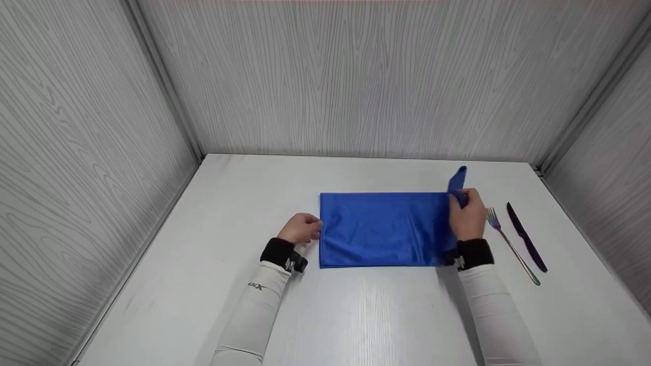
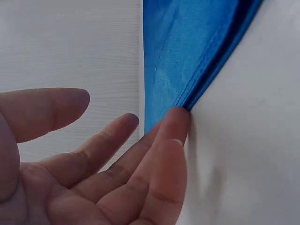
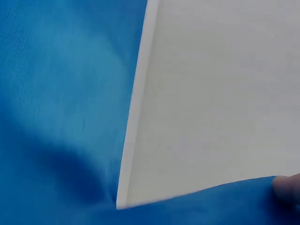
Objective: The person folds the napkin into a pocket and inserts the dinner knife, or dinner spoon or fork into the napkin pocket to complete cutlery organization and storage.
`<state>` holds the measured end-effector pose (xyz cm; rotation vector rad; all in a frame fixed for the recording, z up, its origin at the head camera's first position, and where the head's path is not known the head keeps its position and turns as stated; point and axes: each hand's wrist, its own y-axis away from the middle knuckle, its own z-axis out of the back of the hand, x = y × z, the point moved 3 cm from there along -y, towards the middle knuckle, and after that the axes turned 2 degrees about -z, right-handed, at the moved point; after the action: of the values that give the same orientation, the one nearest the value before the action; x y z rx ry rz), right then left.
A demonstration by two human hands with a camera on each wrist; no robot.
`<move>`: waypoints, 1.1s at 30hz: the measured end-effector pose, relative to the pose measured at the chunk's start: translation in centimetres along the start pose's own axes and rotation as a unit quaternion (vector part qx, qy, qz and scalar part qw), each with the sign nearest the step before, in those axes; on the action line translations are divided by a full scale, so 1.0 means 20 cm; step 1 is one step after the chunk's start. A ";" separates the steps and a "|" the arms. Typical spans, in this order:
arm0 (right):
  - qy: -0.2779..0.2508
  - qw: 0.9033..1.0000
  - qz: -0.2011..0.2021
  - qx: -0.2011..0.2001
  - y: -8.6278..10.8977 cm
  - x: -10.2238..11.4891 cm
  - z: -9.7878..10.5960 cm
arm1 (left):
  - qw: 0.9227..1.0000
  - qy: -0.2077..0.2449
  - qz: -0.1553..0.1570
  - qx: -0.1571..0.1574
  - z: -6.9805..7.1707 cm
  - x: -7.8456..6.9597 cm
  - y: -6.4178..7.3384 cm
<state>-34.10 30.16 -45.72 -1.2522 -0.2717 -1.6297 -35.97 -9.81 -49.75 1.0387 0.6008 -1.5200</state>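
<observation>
Blue cloth [image 1: 376, 229] lay folded in flat rectangle near middle of white table [image 1: 356, 315], right end lifted. Hands were well apart, one at each end of cloth. Left hand [image 1: 301, 229] touched cloth's left edge with fingertips, thumb spread away from fingers. Right hand [image 1: 468, 216] gripped cloth's right end, narrow flap standing up above fist. Fork [image 1: 512, 246] lay just right of that hand, dark knife [image 1: 525, 235] beyond it, both slanted. White sleeves [image 1: 254, 310] covered arms.
</observation>
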 end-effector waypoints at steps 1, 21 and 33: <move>0.005 1.000 0.020 0.011 0.02 0.03 -0.06 | 1.000 0.000 -0.001 -0.001 0.00 0.00 0.00; 0.124 0.922 0.150 0.336 0.51 0.36 -0.65 | 1.000 -0.004 0.009 0.003 -0.03 -0.02 0.00; 0.089 0.905 0.175 0.376 0.59 0.44 -0.76 | 1.000 0.003 0.013 0.004 -0.03 0.00 -0.01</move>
<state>-33.03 9.50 -49.53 -0.5154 -0.4751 -1.1365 -35.94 -9.20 -50.05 1.0528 0.5837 -1.4985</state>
